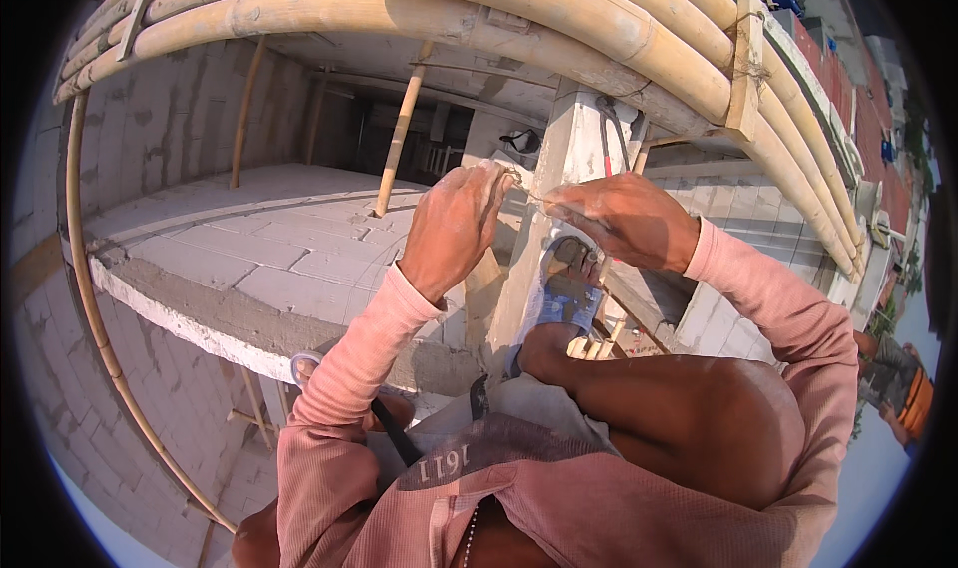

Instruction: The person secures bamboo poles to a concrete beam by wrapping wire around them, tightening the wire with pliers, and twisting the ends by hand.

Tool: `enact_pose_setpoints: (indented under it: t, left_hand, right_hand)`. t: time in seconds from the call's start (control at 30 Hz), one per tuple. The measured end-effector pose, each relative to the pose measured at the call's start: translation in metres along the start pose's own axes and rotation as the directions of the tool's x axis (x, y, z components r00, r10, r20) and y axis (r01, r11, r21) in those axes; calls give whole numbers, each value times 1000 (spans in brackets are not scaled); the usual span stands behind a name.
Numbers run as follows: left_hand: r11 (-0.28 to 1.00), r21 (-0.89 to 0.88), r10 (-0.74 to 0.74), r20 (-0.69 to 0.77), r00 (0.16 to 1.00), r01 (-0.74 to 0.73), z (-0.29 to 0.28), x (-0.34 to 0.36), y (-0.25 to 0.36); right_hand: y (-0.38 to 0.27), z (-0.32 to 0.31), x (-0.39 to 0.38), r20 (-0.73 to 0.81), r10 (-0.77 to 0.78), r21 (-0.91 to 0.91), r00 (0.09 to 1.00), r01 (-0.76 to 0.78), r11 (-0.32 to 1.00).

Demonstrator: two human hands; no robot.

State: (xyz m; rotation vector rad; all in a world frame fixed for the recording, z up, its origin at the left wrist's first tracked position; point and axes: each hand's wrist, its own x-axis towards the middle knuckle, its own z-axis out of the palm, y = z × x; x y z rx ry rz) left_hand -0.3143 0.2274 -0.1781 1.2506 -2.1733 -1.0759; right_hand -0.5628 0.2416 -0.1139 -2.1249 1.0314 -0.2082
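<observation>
My left hand [454, 227] and my right hand [631, 217] are raised close together in front of me. Their fingers pinch a thin wire [525, 193] that bends across the small gap between them. Just beyond my right hand, a long-handled tool [605, 134] with red on its handle leans against the upright face of a concrete post; its jaws are hard to make out. Below the hands runs a narrow grey beam [513, 308], and my sandalled foot [571, 274] is planted beside it.
Thick bamboo poles [419, 14] cross above, joined by a wooden batten [745, 64]. Left lies a pale block surface [269, 234] with a rough edge [190, 303] and a drop below it. Bamboo props [403, 129] stand there. A person in orange [913, 398] is far right.
</observation>
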Motion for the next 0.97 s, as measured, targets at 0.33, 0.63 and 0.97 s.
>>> enact_pose_setpoints:
  t: [0.33,0.63,0.97]
  left_hand:
    - [977,-212,76,370,926,5,-27,-7,19]
    - [964,-245,198,409,891,-102,-27,-8,-10]
    - [688,-507,-294,458,839,518,-68,43,-103]
  right_hand:
    - [20,-27,-12,182,-3,-412,983,79,908]
    - [25,-23,-18,255,4,-312,967,78,947]
    - [59,-79,4,-52,442,111,895,-435,894]
